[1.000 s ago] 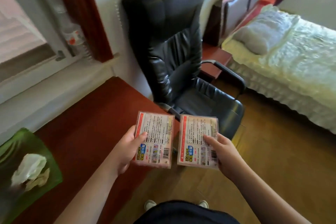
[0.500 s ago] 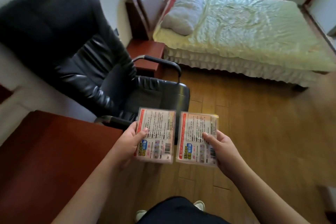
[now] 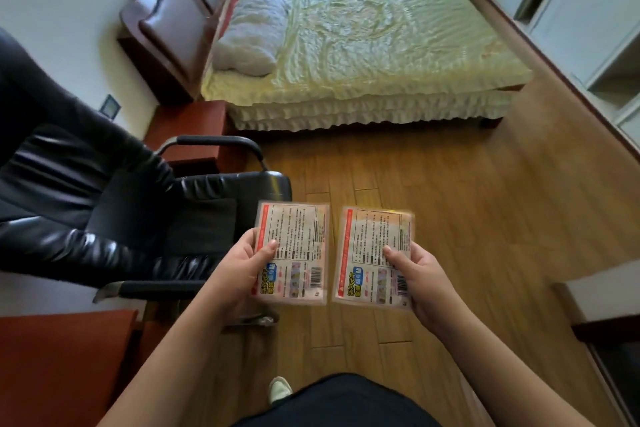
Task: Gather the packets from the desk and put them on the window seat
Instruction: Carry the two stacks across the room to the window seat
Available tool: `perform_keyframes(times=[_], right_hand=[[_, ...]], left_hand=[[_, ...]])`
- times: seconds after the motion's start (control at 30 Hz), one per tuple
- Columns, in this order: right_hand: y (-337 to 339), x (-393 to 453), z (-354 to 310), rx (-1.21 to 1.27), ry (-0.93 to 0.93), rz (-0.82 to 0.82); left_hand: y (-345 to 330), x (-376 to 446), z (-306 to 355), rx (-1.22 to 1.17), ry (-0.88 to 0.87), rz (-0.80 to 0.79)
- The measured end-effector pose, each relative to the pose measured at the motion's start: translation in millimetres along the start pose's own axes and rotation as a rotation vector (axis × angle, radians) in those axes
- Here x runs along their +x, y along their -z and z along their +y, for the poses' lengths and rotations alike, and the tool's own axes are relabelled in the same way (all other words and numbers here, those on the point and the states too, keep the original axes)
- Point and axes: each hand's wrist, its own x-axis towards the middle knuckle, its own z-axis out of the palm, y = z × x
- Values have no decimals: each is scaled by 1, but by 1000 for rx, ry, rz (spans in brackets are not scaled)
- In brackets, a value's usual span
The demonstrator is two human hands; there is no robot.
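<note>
I hold two flat printed packets side by side over the wooden floor, backs up with text and barcodes showing. My left hand (image 3: 240, 265) grips the left packet (image 3: 298, 246) by its left edge, thumb on top. My right hand (image 3: 420, 276) grips the right packet (image 3: 370, 246) by its right edge, thumb on top. A corner of the red-brown desk (image 3: 59, 357) shows at the lower left. The window seat is out of view.
A black leather office chair (image 3: 104, 204) stands at the left, its seat close to my left hand. A bed (image 3: 363, 52) with a pale yellow cover lies ahead, a red nightstand (image 3: 187, 128) beside it. Bare wooden floor (image 3: 450, 191) stretches to the right.
The view has swung right, away from the window and desk toward the bed and floor. Both hands keep the same hold on the packets, now slightly farther apart.
</note>
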Motion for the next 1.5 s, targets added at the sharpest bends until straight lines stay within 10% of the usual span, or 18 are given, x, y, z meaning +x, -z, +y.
perform_keyframes(times=[1.0,1.5], right_hand=[[98,87,-116,247,177,580],[248,149,-167,337,183,613]], left_hand=[[-164,273,137,188,41,-600],[-331,367,167,276,63,-627]])
